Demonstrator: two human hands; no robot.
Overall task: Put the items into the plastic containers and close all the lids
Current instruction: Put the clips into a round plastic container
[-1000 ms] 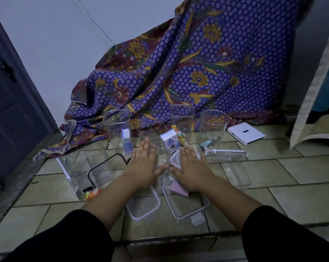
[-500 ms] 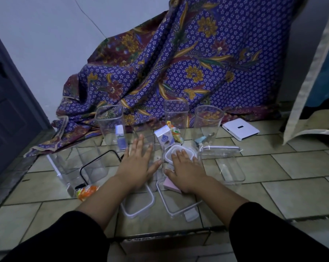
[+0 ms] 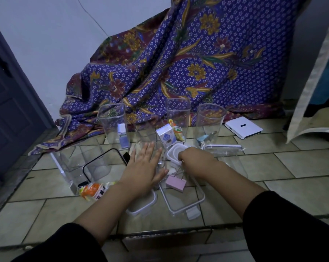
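Down on the tiled floor (image 3: 301, 167), near the middle of my view, both hands sit among the clear tubs and loose lids. The left hand (image 3: 146, 167) is wide, fingers straight and spread, palm down over a low clear tub (image 3: 163, 152); I cannot tell whether the palm touches it. The right hand (image 3: 195, 157) is narrow, its fingers curled over the near edge of a small white lid (image 3: 174, 151), which it grips; the fingertips themselves are hidden. That lid lies at 3 o'clock from the left hand, just beside its fingers.

At 6 o'clock from the right hand a pink block (image 3: 176, 183) lies on the floor, at the far end of a grey-rimmed lid (image 3: 165, 201). A second white lid (image 3: 141, 208) lies partly under the left wrist. An orange snack packet (image 3: 92, 190) is at 8 o'clock from the left hand, beside a tub on its side (image 3: 69, 167) with a black-rimmed lid (image 3: 103, 163).

At 12 o'clock from the hands stand a blue-and-white carton (image 3: 166, 136) and a candy bag (image 3: 177, 130). Behind them three tubs stand upright: a tall tub (image 3: 112, 118) at 11 o'clock with a small bottle (image 3: 122, 137) in it, a square tub (image 3: 178, 112), and a round tub (image 3: 211, 118) at 1 o'clock. A patterned cloth (image 3: 197, 63) hangs behind.
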